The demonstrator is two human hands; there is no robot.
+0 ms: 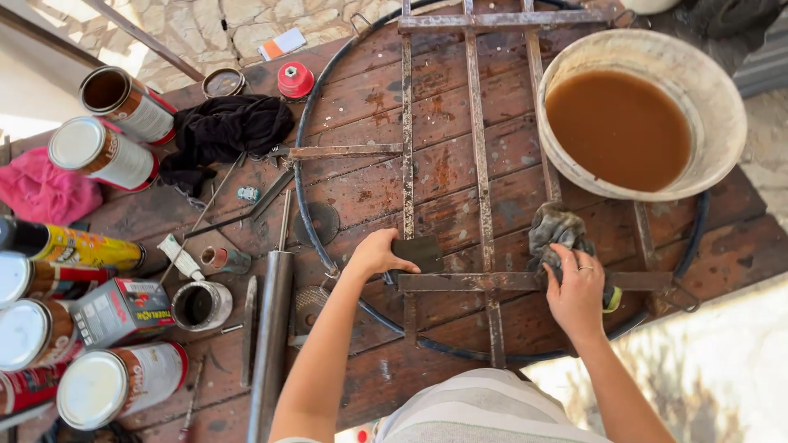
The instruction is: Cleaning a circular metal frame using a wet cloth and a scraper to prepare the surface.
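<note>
- Left hand [376, 254] pressing a dark flat sanding block [417, 251] onto the rusty metal frame [480, 172], grip closed over the block's near edge; block sits just left of where the bars cross
- Right hand [577, 289] bunched on a grimy grey rag [555, 232], grip closed on the cloth, ring on one finger; rag lying on the same crossbar [492, 281], right of the centre bar
- Frame itself: round hoop with a grid of flat bars, lying flat on the desk [369, 176], nearly covering the right half
- Could go wrong: tub of brown water [617, 127] parked on top of the frame's far right corner; any hard shove on the bars likely to jog it and slosh; looks like the biggest risk
- Also bare skin on flaky rust edges; easy scrape if the block slips off a bar
- Open tins [197, 305] and a steel tube [272, 328] right by the left elbow; a backward swing might knock them
- Surface: weathered reddish planks, stained and scuffed; paint cans [103, 152], a spray can [74, 246], black cloth [226, 127], pink cloth [45, 193] crowding the left side
- Setting: outdoors, bright sun, stone paving beyond the far edge
</note>
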